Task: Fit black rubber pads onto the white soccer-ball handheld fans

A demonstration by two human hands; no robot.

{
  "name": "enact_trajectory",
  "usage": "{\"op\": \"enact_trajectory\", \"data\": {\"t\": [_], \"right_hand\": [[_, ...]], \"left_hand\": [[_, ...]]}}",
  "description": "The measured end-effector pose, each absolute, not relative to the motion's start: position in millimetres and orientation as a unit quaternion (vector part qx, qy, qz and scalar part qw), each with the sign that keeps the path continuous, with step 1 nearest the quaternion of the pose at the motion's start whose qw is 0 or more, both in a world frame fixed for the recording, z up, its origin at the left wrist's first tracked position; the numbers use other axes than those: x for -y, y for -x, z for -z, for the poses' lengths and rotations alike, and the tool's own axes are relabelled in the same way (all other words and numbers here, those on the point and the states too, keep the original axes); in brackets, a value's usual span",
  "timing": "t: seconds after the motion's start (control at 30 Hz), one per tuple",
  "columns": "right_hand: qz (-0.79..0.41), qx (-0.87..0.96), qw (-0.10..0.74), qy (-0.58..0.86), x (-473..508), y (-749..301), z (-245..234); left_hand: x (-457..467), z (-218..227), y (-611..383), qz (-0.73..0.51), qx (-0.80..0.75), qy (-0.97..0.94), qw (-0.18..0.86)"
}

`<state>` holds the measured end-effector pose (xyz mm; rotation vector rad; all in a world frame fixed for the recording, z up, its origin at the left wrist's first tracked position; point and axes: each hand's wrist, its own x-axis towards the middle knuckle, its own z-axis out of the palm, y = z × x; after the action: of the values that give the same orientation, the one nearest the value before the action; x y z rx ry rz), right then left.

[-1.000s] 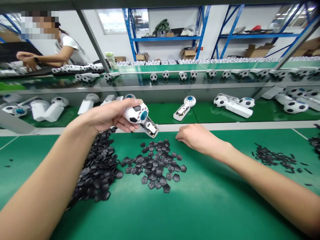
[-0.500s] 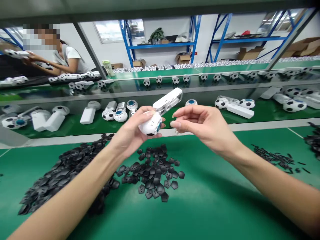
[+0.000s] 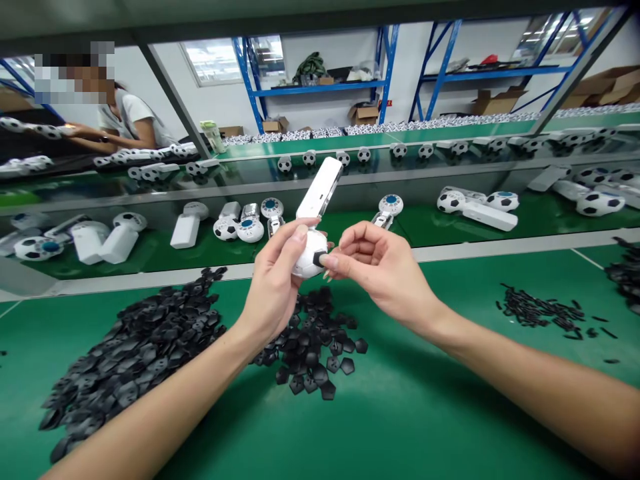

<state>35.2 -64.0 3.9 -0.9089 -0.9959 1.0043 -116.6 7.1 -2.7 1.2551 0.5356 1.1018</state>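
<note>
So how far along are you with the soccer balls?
Done: many white gadgets with black-spotted balls sit on the shelf. In hand: the left hand holds one ball while the right hand touches a black patch on it. Still left: heaps of black patches on the green mat.

On my green counter (image 3: 425, 427) I see a big heap of black pentagons (image 3: 130, 360), a smaller heap (image 3: 315, 353) just beside it, and black strips (image 3: 540, 310) off to the right.

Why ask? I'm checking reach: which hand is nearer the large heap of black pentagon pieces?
Left hand: nearer, just right of the large heap of black pentagon pieces. Right hand: farther, past the left hand on the heap's same side.
</note>
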Motion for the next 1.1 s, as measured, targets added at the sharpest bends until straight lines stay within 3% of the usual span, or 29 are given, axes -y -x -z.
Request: {"op": "enact_trajectory", "data": {"t": [0.3,0.93,1.1], "right_hand": [[-0.459,0.443,0.663,0.391,70.0,-35.9,-9.3],[-0.51,0.492,0.573,0.412,87.1,-44.7,-34.7],[-0.46,0.503,0.581,0.445,84.5,-51.9,-38.0]], "left_hand": [[-11.1,16.2,121.6,-0.485,-0.228,-0.657,0.53],[-16.9,7.8,124.1,-0.535,-0.226,-0.686,0.437],[-16.4,5.2,124.4,-0.534,-0.233,-0.652,0.485]]}}
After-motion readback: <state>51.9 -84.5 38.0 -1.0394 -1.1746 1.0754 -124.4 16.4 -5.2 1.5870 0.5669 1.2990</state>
